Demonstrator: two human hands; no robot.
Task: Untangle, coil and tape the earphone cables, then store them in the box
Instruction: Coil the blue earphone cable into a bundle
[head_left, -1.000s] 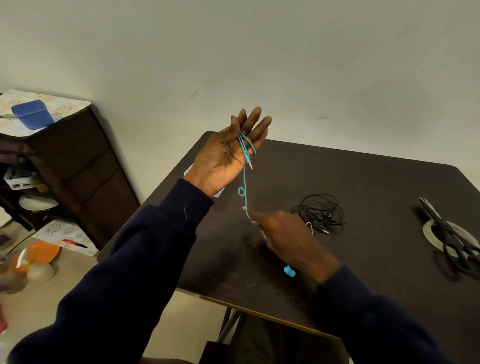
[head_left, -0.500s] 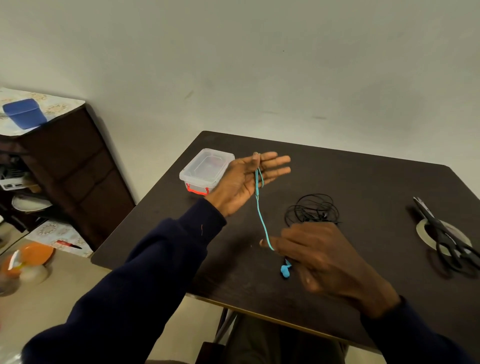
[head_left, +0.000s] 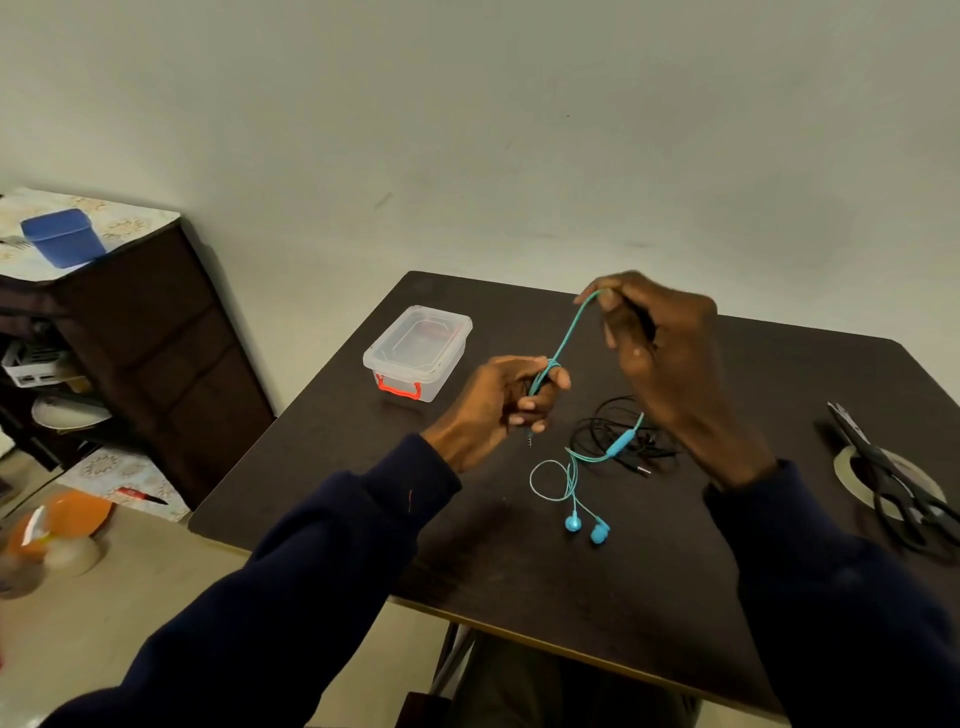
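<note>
A teal earphone cable runs taut between my two hands above the dark table. My left hand has its fingers curled round the cable's plug end, with loops wound on the fingers and the jack hanging below. My right hand is raised and pinches the cable higher up. The cable's remote and two teal earbuds hang down onto the table. A tangled black earphone cable lies on the table behind my right hand. The clear plastic box with a red latch stands closed at the table's left.
Black scissors lie across a roll of tape at the table's right edge. A dark cabinet with a blue container on top stands to the left. Orange dishes sit on the floor at lower left.
My left hand has turned over and closed its fingers on the cable. My right hand has risen from the table to above the left hand, carrying the cable up. The earbuds now lie in view.
</note>
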